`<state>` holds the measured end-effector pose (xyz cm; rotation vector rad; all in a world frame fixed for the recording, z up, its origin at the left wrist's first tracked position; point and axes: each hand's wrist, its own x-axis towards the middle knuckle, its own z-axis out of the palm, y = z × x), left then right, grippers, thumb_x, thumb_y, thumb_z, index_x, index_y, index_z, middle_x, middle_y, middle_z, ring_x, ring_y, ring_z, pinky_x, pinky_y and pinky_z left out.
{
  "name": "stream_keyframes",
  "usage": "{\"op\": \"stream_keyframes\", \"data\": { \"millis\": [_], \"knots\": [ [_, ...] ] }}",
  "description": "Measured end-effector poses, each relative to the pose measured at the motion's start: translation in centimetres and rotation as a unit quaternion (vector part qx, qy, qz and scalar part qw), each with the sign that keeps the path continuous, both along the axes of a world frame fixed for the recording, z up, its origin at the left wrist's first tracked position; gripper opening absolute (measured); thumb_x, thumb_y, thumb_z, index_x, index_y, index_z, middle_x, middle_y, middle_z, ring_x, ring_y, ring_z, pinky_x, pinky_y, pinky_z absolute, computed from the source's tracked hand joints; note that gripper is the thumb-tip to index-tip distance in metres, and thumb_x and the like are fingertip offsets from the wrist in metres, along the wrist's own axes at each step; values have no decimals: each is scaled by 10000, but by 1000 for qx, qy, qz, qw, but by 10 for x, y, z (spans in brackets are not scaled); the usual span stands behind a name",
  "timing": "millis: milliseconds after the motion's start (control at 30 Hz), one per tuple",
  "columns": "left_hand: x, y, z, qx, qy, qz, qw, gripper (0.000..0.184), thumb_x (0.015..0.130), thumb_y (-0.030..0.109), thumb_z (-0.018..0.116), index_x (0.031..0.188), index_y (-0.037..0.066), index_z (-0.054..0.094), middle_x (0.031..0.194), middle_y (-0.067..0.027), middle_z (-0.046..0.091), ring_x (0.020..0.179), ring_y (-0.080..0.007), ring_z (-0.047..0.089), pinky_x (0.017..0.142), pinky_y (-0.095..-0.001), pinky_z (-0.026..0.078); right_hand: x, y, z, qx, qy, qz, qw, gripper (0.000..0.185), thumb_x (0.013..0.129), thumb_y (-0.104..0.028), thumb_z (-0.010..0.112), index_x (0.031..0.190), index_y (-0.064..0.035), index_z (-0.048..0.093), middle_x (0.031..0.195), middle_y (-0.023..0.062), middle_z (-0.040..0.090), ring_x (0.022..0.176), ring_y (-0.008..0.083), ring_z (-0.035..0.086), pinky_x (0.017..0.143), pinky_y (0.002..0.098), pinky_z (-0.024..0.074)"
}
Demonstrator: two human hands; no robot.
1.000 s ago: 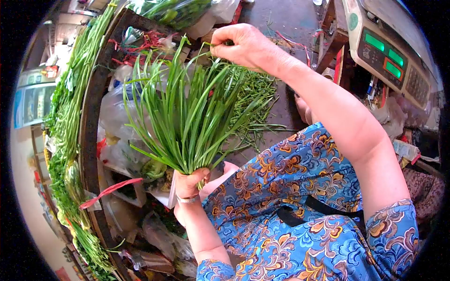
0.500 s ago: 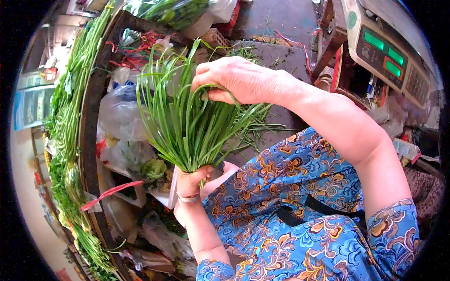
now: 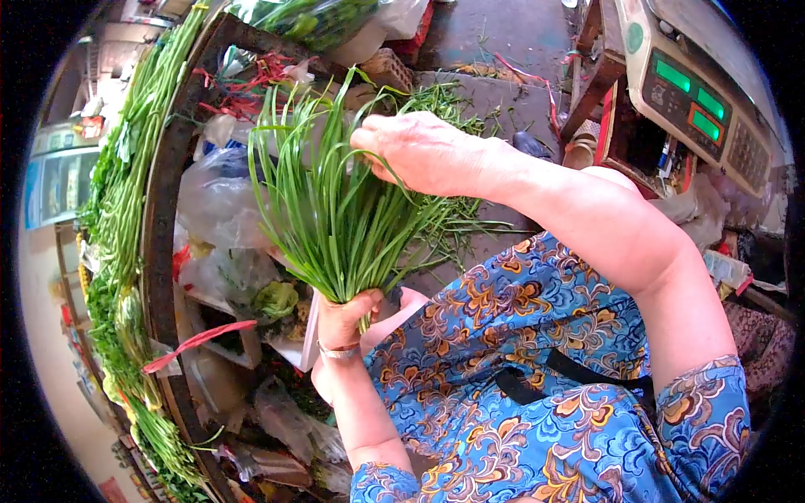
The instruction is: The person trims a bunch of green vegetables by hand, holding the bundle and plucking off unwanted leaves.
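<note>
My left hand (image 3: 348, 318) is wrapped round the base of a bunch of garlic chives (image 3: 335, 210), whose long flat leaves fan upward from the fist. A bracelet (image 3: 340, 352) circles that wrist. My right hand (image 3: 419, 151) is at the right side of the leaves, its fingers curled in and pinching among them. The fingertips are partly hidden, so how many leaves they hold is unclear. Loose cut chive leaves (image 3: 457, 222) lie on the dark surface behind and below the right hand.
A digital scale (image 3: 688, 101) with green displays stands at upper right. Long green beans (image 3: 134, 201) and other greens line a ledge at left. Plastic bags (image 3: 218, 201), red ties (image 3: 251, 88) and a lettuce head (image 3: 275, 300) sit between ledge and bunch. A red strip (image 3: 201, 345) juts out.
My right hand has shifted slightly right and down, and the leaf looped over its fingers no longer shows. My left hand keeps its grip on the bunch, almost unmoved.
</note>
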<state>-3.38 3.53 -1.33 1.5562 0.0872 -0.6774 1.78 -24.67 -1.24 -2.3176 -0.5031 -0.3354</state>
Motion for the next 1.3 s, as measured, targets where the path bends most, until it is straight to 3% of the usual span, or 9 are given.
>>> {"op": "stream_keyframes", "data": {
  "millis": [300,533,633,800,867,1000,1100,1167,1300],
  "knots": [
    [-2,10,-2,-28,15,36,999,424,694,87,695,1083,-26,571,751,-117,625,489,-180,525,408,-280,403,18,-41,6,51,-132,-201,969,179,901,-175,544,1001,-36,595,938,188,616,906,369,620,808,453,502],
    [3,19,-5,-53,-44,52,996,407,717,143,696,1059,-29,558,633,-80,549,476,-178,493,428,-287,386,3,-53,11,-115,-69,-288,948,321,915,-396,552,945,-105,684,886,130,668,957,326,623,836,454,413],
    [4,18,-4,-79,-48,29,995,410,721,149,698,1067,-10,545,606,-59,510,463,-175,463,422,-293,357,4,-54,15,-45,-17,-237,970,341,929,-402,530,935,-100,689,870,142,679,980,326,622,830,470,418],
    [8,23,-8,-166,-7,13,986,373,710,49,736,1044,-36,594,723,-115,627,496,-187,550,421,-272,417,8,-57,12,18,41,-224,974,234,916,-220,499,938,-63,671,888,161,675,1017,360,609,857,472,454],
    [5,19,-7,-107,-51,5,993,355,723,167,704,984,-14,546,587,-60,502,448,-179,452,427,-294,346,15,-59,-7,43,-69,-234,969,196,862,-103,491,937,-39,660,872,173,668,965,373,623,858,464,475],
    [5,23,-10,-109,-54,6,993,338,723,169,707,952,-18,545,572,-61,492,445,-181,446,430,-299,347,11,-65,-6,11,-50,-200,979,182,881,-94,523,1008,-6,619,858,193,659,838,351,655,766,435,510],
    [7,30,-13,-194,-2,14,981,449,686,32,746,1097,-43,583,789,-144,641,511,-195,558,422,-289,433,8,-67,6,42,22,-186,981,158,862,-92,548,968,-5,628,815,189,653,799,330,661,717,406,517],
    [5,24,-7,-117,-51,-13,992,345,728,156,712,963,-30,543,577,-64,492,454,-189,454,444,-308,354,6,-66,13,68,37,-181,980,150,844,-121,591,933,-10,639,769,162,649,761,304,665,681,382,513],
    [5,22,-6,-110,-54,-14,992,349,725,157,713,967,-33,547,582,-69,500,459,-190,459,449,-309,358,5,-65,16,23,-14,-206,978,156,836,-153,618,909,-16,642,745,141,647,758,306,670,676,383,509]
  ]
}}
